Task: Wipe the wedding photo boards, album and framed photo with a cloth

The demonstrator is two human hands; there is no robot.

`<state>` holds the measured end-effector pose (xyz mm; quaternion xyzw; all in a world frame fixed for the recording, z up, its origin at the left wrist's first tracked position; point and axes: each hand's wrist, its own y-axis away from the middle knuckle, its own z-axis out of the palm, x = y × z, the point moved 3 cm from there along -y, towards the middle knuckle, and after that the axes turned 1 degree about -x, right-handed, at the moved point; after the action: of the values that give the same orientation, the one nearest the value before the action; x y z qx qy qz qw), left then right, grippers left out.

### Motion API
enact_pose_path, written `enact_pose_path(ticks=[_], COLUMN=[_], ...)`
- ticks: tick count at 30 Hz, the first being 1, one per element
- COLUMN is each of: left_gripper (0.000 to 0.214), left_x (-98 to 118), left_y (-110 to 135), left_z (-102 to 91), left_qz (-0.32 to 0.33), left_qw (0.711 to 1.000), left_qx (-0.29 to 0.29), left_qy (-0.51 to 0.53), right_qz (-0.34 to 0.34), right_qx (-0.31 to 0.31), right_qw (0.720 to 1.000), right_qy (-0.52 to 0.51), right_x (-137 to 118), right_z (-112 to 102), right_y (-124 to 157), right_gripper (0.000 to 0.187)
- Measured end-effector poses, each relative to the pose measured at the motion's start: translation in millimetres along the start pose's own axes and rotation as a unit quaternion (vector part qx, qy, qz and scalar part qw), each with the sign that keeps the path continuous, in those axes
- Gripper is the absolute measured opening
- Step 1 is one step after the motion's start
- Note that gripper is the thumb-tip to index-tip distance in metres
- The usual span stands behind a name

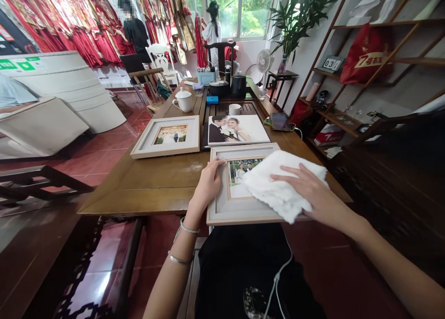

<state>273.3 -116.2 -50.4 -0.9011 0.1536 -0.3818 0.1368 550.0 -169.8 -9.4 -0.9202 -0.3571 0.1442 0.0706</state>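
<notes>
A light wooden picture frame [222,212] with a wedding photo lies at the near edge of the table, reaching slightly past it. My left hand [210,180] grips the frame's left side, fingers curled over the border. Under my right hand [303,189] is a folded white towel [278,180], pressed onto the frame's right half and covering part of the photo. My right fingers lie spread over the towel. Beyond sit a second framed photo [142,140] to the left and a frameless photo panel [257,129] in the middle.
On the wooden table [156,184] stand a white lidded cup [183,100], a small white cup [235,109], a black kettle [238,85] and a phone [282,121] with a cable. A shelf [337,119] rises at right. Two people stand near hanging red garments [93,27].
</notes>
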Motion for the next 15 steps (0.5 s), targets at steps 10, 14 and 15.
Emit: enact_pose_path(ticks=[10, 14, 15], left_gripper=[0.04, 0.041, 0.041], left_x=[0.0, 0.2, 0.4], left_y=[1.8, 2.7, 2.9], left_z=[0.3, 1.5, 1.9], left_qz=[-0.007, -0.009, -0.009], left_qw=[1.0, 1.0, 1.0], left_qx=[0.004, 0.012, 0.014], left_qy=[0.002, 0.007, 0.007], right_qz=[0.067, 0.083, 0.077], right_qx=[0.043, 0.018, 0.003], right_qw=[0.996, 0.996, 0.996], right_qy=[0.045, 0.043, 0.045], right_x=[58.1, 52.0, 48.3], right_z=[14.4, 18.2, 19.9], right_y=[-98.3, -109.5, -109.2], right_gripper=[0.06, 0.063, 0.064])
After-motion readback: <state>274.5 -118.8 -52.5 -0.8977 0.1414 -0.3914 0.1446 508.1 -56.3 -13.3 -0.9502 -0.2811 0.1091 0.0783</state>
